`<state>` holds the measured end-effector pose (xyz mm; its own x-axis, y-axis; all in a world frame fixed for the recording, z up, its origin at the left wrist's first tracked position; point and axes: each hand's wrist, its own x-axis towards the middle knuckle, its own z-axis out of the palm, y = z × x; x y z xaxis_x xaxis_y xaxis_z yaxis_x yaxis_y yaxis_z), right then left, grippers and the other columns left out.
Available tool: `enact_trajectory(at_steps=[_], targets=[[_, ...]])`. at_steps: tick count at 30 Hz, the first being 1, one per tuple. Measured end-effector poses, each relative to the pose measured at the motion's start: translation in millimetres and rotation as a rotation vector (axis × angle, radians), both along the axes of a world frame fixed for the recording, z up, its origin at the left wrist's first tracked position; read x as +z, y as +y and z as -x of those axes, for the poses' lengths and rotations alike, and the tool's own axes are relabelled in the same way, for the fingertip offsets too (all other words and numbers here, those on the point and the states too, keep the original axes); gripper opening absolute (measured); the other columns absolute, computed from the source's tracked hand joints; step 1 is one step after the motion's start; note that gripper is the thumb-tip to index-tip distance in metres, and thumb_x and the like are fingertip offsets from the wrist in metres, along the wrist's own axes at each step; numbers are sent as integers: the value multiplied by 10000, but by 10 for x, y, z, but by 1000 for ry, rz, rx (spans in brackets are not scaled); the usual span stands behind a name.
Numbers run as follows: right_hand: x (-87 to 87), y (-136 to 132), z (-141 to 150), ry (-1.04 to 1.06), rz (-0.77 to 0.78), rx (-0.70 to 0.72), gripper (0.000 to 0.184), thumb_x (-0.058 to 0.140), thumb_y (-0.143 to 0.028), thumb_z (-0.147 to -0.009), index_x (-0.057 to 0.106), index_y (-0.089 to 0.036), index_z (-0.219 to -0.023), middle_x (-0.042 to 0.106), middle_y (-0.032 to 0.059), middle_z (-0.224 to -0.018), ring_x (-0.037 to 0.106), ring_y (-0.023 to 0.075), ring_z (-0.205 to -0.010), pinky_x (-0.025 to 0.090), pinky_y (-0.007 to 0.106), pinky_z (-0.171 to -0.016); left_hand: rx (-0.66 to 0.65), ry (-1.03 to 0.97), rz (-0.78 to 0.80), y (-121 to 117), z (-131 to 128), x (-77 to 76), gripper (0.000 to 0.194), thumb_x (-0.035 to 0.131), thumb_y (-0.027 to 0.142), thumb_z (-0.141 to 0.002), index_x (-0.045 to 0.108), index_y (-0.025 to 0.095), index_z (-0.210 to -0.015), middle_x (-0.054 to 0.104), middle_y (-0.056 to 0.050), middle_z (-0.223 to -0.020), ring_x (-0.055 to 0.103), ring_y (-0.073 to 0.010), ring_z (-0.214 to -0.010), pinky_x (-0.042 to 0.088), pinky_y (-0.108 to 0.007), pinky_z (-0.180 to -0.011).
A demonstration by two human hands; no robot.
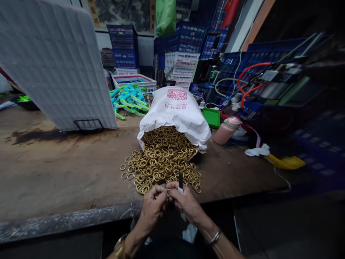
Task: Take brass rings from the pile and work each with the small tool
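Note:
My left hand [153, 205] and my right hand [188, 205] meet at the table's front edge, fingers pinched together. A small part of a brass-coloured ring [168, 193] shows between the fingertips, mostly hidden by them. From my right hand sticks up a slim tool with a flat black end [180, 180] and a whitish part below; its exact kind is unclear. Just beyond my hands lies a heap of brass-coloured rings [159, 167]. They spill from the open mouth of a white woven sack [175, 111] lying on its side, with red print on it.
On the wooden table [67, 169], a large white ribbed panel [61, 64] stands left. Blue-and-green plastic pieces [129, 99] lie behind it. To the right are a green tray [211, 117], a pink bottle [226, 130] and a machine with red hoses [280, 81]. Crates [124, 46] are stacked behind.

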<state>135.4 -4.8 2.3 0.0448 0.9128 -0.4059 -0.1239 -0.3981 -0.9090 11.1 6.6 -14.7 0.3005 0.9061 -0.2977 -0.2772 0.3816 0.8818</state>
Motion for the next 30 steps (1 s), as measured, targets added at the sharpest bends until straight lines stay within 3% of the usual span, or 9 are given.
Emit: enact_trajectory(at_steps=[3, 6, 10, 15, 23, 27, 30], targets=[[-24, -20, 6, 15, -23, 34, 325, 571, -433, -655, 529, -154, -816, 498, -59, -541, 245, 9, -347, 152, 161, -349, -40, -245, 283, 19, 28, 13, 209, 636, 296, -688, 479, 159, -710, 498, 42, -586, 337, -16, -384, 177, -122, -352], [-82, -24, 8, 17, -61, 37, 339, 563, -471, -664, 532, -151, -769, 494, -55, -543, 253, 12, -359, 161, 164, -348, -64, -366, 408, 9, 46, 8, 214, 659, 254, -665, 479, 152, -721, 471, 51, -595, 343, -2, -391, 178, -105, -349], [-138, 1, -2, -68, -104, 12, 317, 559, -470, -673, 521, -155, -670, 454, -60, -494, 281, 29, -388, 195, 171, -365, -60, -237, 269, -54, 35, 23, 218, 634, 314, -691, 519, 146, -768, 500, 35, -628, 371, -13, -398, 213, -113, -338], [-163, 14, -17, -196, -156, 32, 273, 537, -418, -710, 504, -162, -622, 446, -56, -486, 335, 53, -435, 263, 179, -411, -119, 16, 52, -107, 45, 44, 263, 580, 405, -726, 521, 149, -698, 432, 68, -475, 326, -23, -351, 228, -128, -328], [-171, -12, -13, -247, -205, 104, 281, 440, -400, -790, 510, -167, -649, 454, -45, -511, 390, 73, -469, 318, 188, -467, -105, -80, 156, -140, 56, 84, 291, 600, 430, -691, 482, 164, -687, 484, 54, -563, 325, -17, -362, 175, -128, -326], [-138, -68, -56, -547, -293, 132, 210, 385, -303, -806, 529, -182, -710, 491, -27, -560, 449, 103, -535, 352, 205, -539, -72, -81, 158, -164, 57, 80, 295, 609, 435, -683, 476, 173, -710, 476, 63, -556, 338, -23, -370, 195, -130, -338], [-129, -148, -73, -815, -357, 298, 183, 380, -127, -727, 538, -198, -785, 578, -1, -680, 515, 125, -638, 346, 208, -598, -60, -58, 133, -171, 51, 61, 291, 605, 433, -691, 463, 180, -716, 465, 72, -533, 338, -24, -370, 209, -133, -347]])
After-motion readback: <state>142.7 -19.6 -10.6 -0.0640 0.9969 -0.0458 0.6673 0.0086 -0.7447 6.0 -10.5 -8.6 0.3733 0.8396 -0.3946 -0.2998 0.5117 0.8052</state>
